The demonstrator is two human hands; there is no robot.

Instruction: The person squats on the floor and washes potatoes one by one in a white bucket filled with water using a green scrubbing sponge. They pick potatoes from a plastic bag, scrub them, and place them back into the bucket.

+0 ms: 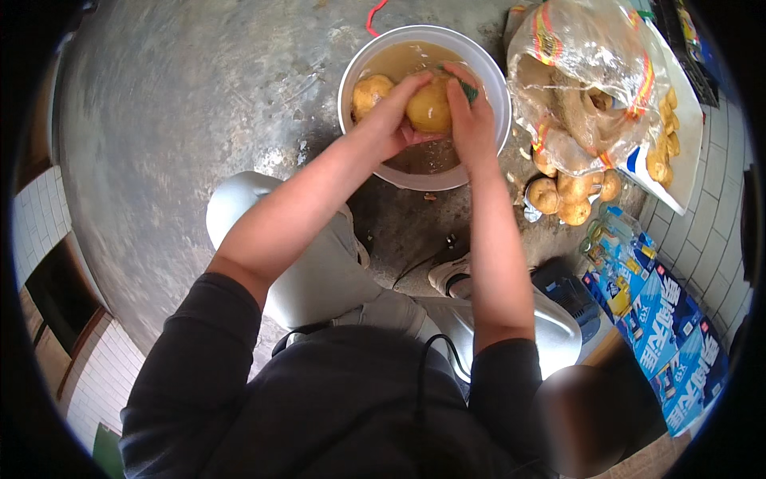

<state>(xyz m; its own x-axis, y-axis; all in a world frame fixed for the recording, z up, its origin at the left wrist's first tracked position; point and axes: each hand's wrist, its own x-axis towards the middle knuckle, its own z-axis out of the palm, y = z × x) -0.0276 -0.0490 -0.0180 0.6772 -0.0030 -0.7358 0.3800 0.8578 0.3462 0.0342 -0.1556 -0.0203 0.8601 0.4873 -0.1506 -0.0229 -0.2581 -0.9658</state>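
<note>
A round white plastic basin of cloudy brown water stands on the floor before me. Over the water, my left hand cups a wet yellow potato from its left side and underneath. On the potato's other side rests my right hand, with a dark green scouring pad between its fingers, partly hidden by them. A second potato sits at the basin's left wall, part of it behind my left wrist. How deep the basin is below the murky water cannot be seen.
Right of the basin lies a clear plastic bag with loose potatoes below it. Yellow potatoes line a white tray by the tiled wall. Blue printed cartons and glass bottles stand nearer me. A red cord lies behind the basin.
</note>
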